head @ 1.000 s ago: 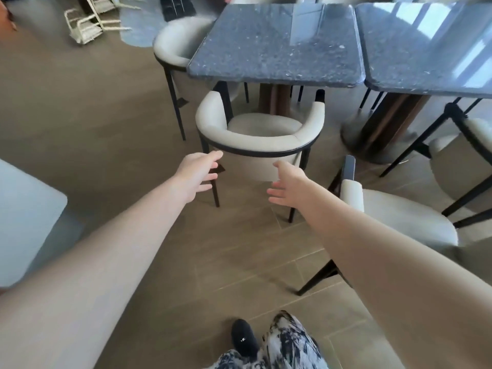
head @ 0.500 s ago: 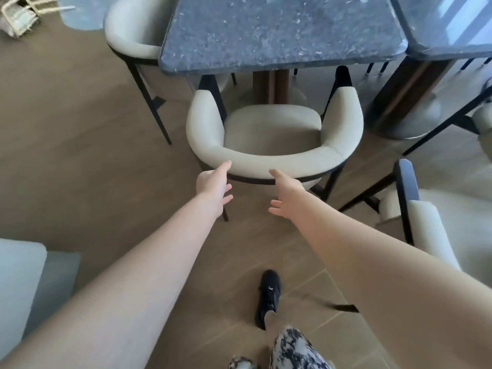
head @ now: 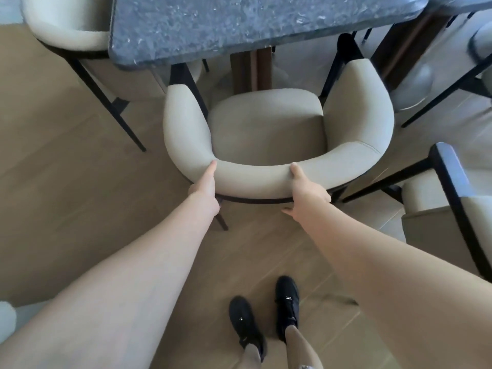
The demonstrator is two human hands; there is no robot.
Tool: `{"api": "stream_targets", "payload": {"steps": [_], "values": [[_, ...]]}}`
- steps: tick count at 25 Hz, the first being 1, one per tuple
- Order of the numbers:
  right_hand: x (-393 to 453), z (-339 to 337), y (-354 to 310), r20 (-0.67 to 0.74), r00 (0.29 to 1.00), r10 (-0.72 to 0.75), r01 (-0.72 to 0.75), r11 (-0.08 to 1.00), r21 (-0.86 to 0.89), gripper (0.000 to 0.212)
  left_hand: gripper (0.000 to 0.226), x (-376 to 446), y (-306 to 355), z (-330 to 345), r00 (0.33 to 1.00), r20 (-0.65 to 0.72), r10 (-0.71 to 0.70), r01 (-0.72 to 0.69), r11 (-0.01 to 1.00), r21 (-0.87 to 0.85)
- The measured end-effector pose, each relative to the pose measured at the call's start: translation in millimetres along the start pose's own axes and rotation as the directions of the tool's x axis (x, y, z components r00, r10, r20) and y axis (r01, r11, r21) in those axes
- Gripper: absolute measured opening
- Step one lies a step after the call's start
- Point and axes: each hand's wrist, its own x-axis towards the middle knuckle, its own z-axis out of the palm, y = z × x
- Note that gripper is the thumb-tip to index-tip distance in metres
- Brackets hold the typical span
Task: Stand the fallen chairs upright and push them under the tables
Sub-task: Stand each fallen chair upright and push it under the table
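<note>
Taking the dark speckled stone table point(head: 253, 25) as the landmark: at its left corner a cream chair point(head: 66, 30) stands upright with its seat tucked partly under the top. At the table's near edge, straight in front of the person, stands the chair in hand point(head: 266, 123), upright on its dark legs, its front arm tips just under the tabletop edge while seat and curved back lie outside it. The left hand point(head: 203, 190) clasps the padded backrest left of centre, thumb laid over the top of the roll and fingers hidden beneath; the right hand point(head: 306, 191) clasps it right of centre in the same way. This rail looks the right place to hold: the upholstery is soft and will give a little, but the dark frame under it should be stiff and carry the push. I judge the chair moderately heavy, so it will scrape along the wood-look floor point(head: 66, 182) rather than glide, and an even push from both hands should keep it square to the table's pedestal. To the right of the table a third cream chair point(head: 452, 198) lies tipped over, dark legs pointing sideways; further chair parts at the right edge are too cropped to count. Counted: three chairs clearly, one table fully, a second table's corner point(head: 463, 4) at the right.
</note>
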Motion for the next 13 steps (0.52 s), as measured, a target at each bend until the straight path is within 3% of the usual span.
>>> {"api": "stream_targets", "payload": {"steps": [4,13], "values": [[4.0,11.4,12.8,-0.113,0.991,-0.073,0.085,0.991,0.108,0.097,0.105,32.6,11.5,-2.6,0.999,0.047,-0.012,0.012,1.0,0.001],[-9.1,0.5,26.7,-0.133,0.989,-0.062,0.077,0.992,0.104,0.088,0.074,35.9,-1.5,-33.3,0.992,0.115,-0.053,0.049,0.998,0.043]]}}
